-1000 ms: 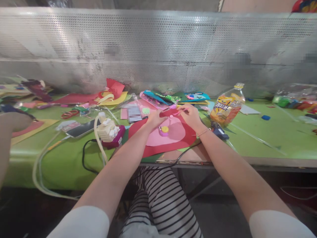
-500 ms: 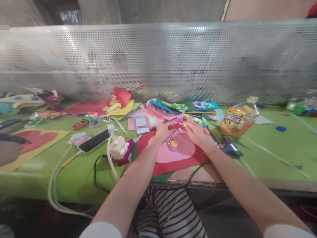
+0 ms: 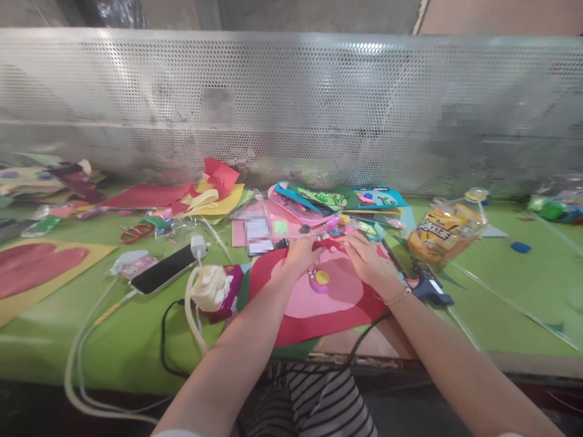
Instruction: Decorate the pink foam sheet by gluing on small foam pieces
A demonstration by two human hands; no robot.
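Observation:
A red sheet (image 3: 273, 332) lies before me with a pink cut-out (image 3: 300, 308) on it. On the pink piece sits a small snail figure (image 3: 320, 281) in purple and yellow. My left hand (image 3: 301, 255) is at the sheet's far edge, fingers bent together against the red. Facing it, my right hand (image 3: 368, 260) has its fingertips on the same far edge, to the right. The fingers of both hands look closed on the edge, though their tips are partly hidden.
A phone (image 3: 164, 270) and a charging block with cables (image 3: 216, 291) lie left. Right are a glue gun (image 3: 430, 288) and a plastic bottle (image 3: 449, 230). Red scissors (image 3: 136, 233) and coloured sheets (image 3: 150, 200) lie farther back. Decorated pieces (image 3: 337, 197) rest beyond my hands.
The view has shifted slightly. A co-worker's hand at the far left has gone out of view. My hands stay at the sheet's far edge, with small finger movements.

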